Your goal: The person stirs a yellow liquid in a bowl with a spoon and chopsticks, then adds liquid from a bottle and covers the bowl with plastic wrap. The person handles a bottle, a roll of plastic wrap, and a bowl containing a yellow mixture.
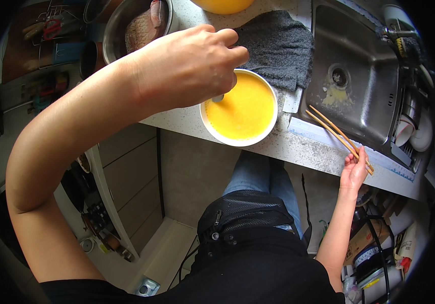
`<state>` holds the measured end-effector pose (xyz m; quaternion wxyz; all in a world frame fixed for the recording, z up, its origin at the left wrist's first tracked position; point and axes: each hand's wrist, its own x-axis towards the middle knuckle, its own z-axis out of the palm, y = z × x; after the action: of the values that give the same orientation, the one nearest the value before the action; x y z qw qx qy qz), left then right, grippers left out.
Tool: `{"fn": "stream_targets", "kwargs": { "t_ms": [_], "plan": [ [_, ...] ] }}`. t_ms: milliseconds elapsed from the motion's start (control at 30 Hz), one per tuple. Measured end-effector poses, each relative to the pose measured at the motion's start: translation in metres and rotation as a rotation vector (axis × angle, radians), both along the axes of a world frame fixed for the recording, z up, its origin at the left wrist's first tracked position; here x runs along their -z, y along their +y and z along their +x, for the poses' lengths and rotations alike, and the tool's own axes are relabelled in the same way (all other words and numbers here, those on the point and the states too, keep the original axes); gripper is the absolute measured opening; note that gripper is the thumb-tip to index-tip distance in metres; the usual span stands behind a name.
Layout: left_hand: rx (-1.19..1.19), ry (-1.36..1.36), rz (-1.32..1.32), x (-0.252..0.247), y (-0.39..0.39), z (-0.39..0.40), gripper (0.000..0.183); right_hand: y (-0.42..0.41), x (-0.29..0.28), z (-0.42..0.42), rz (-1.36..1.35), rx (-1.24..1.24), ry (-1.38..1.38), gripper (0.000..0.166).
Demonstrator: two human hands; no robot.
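A white bowl (272,129) of yellow liquid, which looks like beaten egg, stands at the counter's front edge. Over its upper left part is my left hand (206,62), fingers closed on a small greyish utensil (218,98) whose end shows at the liquid; the rest of it is hidden by the hand. My right hand (355,169) holds a pair of wooden chopsticks (333,132), their tips over the near left edge of the sink (358,102). Behind the bowl lies a dark grey cloth (278,47).
A metal pot (108,41) holding a piece of scaly fish (141,32) stands at the upper left, and a yellow bowl (223,4) at the top. Yellowish residue lies by the sink drain (338,76). Cups and dishes (422,133) stand right of the sink.
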<state>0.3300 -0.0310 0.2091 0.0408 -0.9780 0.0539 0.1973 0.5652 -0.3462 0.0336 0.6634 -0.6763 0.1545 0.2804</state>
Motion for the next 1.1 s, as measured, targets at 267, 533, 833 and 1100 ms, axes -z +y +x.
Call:
{"fn": "stream_targets", "kwargs": {
  "t_ms": [267, 533, 833, 1100],
  "plan": [
    [-0.044, 0.014, -0.029, 0.001, 0.002, -0.003, 0.008, 0.003, 0.000, 0.001, 0.004, -0.013, 0.010, 0.015],
    [-0.076, 0.026, -0.123, 0.000, 0.004, -0.010, 0.008, 0.001, 0.006, 0.003, 0.009, -0.033, 0.010, 0.013],
    [-0.135, 0.065, -0.171, 0.004, 0.005, -0.023, 0.013, 0.003, 0.006, 0.005, -0.004, -0.024, 0.015, 0.013],
    [-0.208, 0.036, -0.226, 0.005, 0.007, -0.032, 0.020, 0.005, 0.005, 0.003, -0.013, -0.038, 0.007, 0.014]
  ]
}}
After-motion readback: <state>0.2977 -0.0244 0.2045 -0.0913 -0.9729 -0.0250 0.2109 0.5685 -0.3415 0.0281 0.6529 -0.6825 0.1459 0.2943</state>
